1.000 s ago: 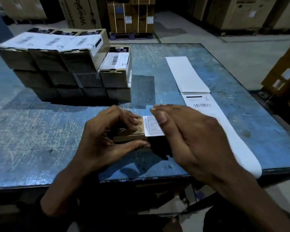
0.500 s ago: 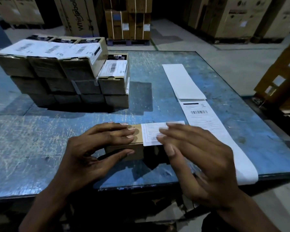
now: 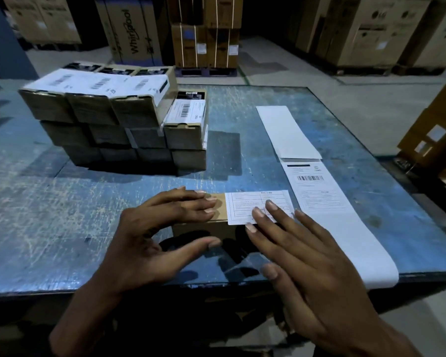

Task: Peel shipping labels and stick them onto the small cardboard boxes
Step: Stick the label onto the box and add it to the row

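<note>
A small cardboard box (image 3: 214, 228) sits near the front edge of a scuffed blue table (image 3: 62, 228), with a white shipping label (image 3: 258, 206) lying across its top right part. The left hand (image 3: 150, 235) steadies the box, straight fingers flat on its top left and the thumb against its near side, while the right hand (image 3: 312, 266) lies open with its straight fingertips (image 3: 271, 206) pressing on the label's near right corner. Just right of the box runs a long label strip (image 3: 317, 191); a stack of labelled boxes (image 3: 119, 119) stands behind to the left.
</note>
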`<state>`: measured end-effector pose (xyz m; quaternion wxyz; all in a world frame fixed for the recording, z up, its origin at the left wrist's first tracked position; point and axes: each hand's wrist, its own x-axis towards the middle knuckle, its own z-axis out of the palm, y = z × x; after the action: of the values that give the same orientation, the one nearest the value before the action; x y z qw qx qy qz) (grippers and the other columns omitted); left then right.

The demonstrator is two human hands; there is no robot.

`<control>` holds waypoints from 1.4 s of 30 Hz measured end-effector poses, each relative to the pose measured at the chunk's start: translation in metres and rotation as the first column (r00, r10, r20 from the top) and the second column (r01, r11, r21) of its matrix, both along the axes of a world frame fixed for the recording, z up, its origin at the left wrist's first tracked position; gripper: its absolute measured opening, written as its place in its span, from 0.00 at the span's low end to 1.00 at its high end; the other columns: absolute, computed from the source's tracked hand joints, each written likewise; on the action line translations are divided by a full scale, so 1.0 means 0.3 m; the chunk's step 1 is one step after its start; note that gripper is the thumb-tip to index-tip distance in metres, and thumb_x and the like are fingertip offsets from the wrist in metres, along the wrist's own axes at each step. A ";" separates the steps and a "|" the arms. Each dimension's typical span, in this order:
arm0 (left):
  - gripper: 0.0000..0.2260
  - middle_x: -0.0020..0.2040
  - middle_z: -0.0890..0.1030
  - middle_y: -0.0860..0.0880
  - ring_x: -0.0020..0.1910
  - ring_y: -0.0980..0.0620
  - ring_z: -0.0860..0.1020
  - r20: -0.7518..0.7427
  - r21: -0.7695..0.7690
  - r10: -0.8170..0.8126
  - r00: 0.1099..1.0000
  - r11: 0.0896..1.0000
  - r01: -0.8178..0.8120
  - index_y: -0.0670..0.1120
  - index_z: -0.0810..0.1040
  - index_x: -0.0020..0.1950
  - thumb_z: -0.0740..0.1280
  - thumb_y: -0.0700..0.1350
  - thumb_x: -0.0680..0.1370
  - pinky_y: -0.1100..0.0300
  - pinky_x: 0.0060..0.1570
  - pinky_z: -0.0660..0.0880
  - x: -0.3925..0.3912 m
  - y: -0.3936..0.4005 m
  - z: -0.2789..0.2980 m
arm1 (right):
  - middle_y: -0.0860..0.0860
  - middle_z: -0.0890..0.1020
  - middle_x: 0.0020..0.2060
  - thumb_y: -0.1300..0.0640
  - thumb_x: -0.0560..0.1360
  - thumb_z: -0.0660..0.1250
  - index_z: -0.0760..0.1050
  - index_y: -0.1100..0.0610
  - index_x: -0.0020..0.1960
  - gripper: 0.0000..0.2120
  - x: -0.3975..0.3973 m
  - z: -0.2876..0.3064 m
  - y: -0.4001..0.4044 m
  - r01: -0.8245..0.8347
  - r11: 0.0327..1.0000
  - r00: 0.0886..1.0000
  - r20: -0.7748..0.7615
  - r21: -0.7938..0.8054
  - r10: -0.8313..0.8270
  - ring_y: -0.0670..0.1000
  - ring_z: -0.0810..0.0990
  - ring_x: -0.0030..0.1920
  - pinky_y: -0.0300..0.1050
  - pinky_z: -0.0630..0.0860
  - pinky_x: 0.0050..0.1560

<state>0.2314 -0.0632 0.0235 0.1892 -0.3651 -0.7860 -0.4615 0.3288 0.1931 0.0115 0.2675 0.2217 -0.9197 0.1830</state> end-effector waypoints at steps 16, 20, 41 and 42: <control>0.13 0.48 0.86 0.52 0.49 0.45 0.84 -0.176 -0.004 0.313 0.933 0.948 -0.319 0.47 0.82 0.42 0.80 0.55 0.75 0.45 0.43 0.79 0.036 0.126 -0.010 | 0.47 0.81 0.70 0.56 0.82 0.70 0.83 0.55 0.69 0.16 -0.142 -0.045 -0.008 0.026 0.903 0.999 0.029 -0.428 -0.015 0.48 0.72 0.78 0.45 0.71 0.76; 0.13 0.50 0.86 0.51 0.51 0.45 0.83 -0.178 -0.026 0.287 0.941 0.955 -0.296 0.45 0.84 0.43 0.79 0.54 0.76 0.46 0.45 0.78 0.027 0.116 -0.019 | 0.48 0.80 0.72 0.65 0.82 0.70 0.81 0.58 0.70 0.17 -0.126 -0.039 0.040 -0.027 0.913 0.998 0.043 -0.408 0.048 0.49 0.73 0.77 0.46 0.71 0.76; 0.12 0.50 0.85 0.51 0.54 0.46 0.83 -0.144 -0.007 0.262 0.954 0.964 -0.266 0.44 0.82 0.42 0.79 0.49 0.77 0.49 0.49 0.77 0.036 0.123 -0.030 | 0.43 0.87 0.61 0.69 0.77 0.71 0.79 0.55 0.70 0.23 -0.123 0.105 0.195 -0.050 0.750 0.851 0.364 -0.660 0.377 0.45 0.84 0.65 0.40 0.78 0.67; 0.11 0.51 0.85 0.51 0.55 0.48 0.83 -0.134 -0.012 0.253 0.958 0.966 -0.257 0.43 0.82 0.42 0.78 0.48 0.77 0.50 0.50 0.77 0.035 0.118 -0.031 | 0.44 0.87 0.61 0.70 0.77 0.71 0.79 0.56 0.71 0.24 -0.125 0.110 0.207 -0.066 0.747 0.835 0.373 -0.662 0.405 0.47 0.84 0.65 0.41 0.79 0.67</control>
<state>0.2420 -0.0279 0.0142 0.2932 -0.2932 -0.8190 -0.3966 0.2913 0.2553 0.0444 0.0547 0.1844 -0.8055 0.5605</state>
